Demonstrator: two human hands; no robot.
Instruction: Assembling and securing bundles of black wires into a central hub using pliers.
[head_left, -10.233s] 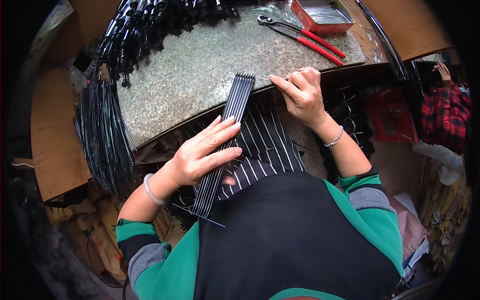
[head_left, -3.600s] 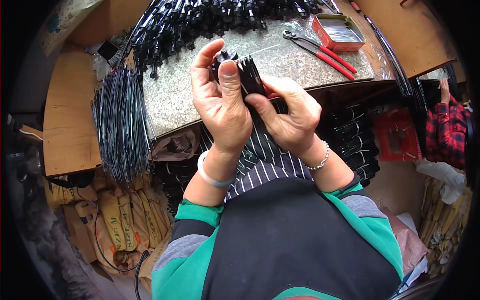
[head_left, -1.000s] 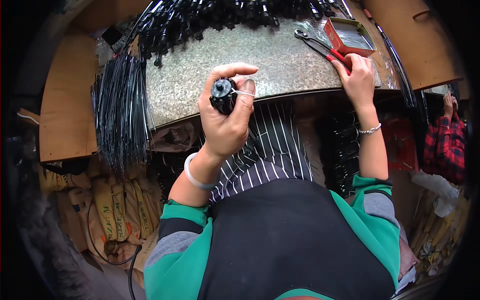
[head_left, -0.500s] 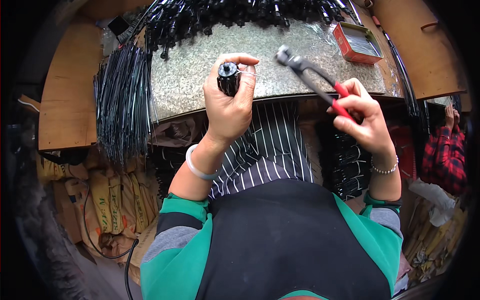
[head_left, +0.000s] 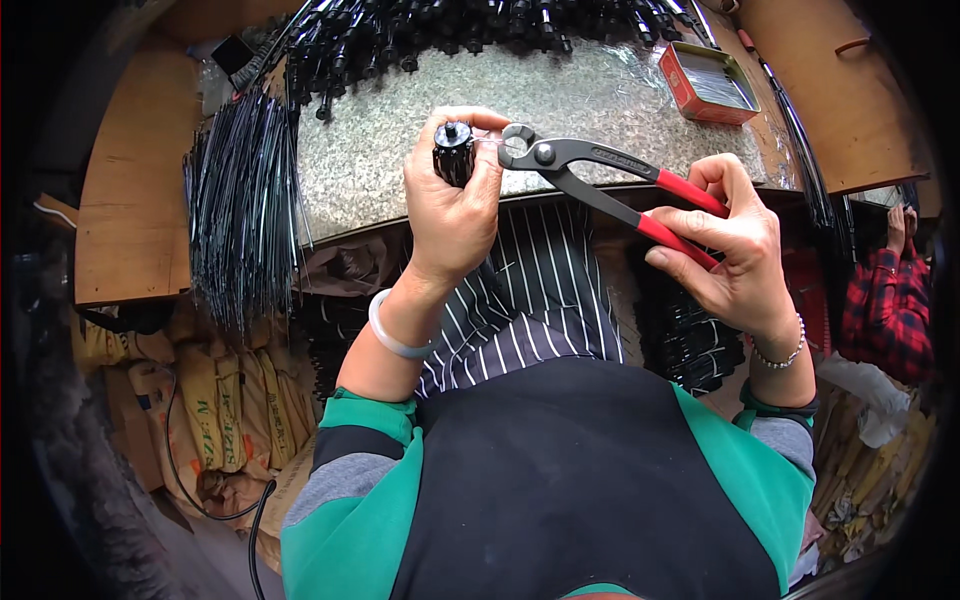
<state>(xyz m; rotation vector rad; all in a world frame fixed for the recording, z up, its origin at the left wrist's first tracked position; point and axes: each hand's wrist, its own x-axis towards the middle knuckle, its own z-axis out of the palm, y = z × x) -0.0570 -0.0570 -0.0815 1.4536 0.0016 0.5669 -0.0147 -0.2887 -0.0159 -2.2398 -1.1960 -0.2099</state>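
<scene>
My left hand (head_left: 455, 205) is wrapped round a black umbrella frame (head_left: 455, 155), gripping it just below its round, studded end, which faces up. Between the thumb and forefinger, a thin wire (head_left: 484, 140) sticks out to the right. My right hand (head_left: 735, 240) grips red-handled end-cutting pincers (head_left: 590, 160), with the handles spread apart. The pincers' jaws are at the wire, right beside my left thumb. Whether they have bitten on the wire cannot be made out.
Black umbrella frames (head_left: 430, 30) are heaped along the back of the speckled tabletop (head_left: 370, 170). Thin black ribs (head_left: 240, 210) hang in a bundle over the left edge. A red tin (head_left: 690, 95) of wire pieces stands back right. Another person's checked sleeve (head_left: 885, 315) shows far right.
The pincers have moved left, from above the tabletop to the wire by my left thumb, and levelled out. Their handles are spread wider. My left hand has barely shifted.
</scene>
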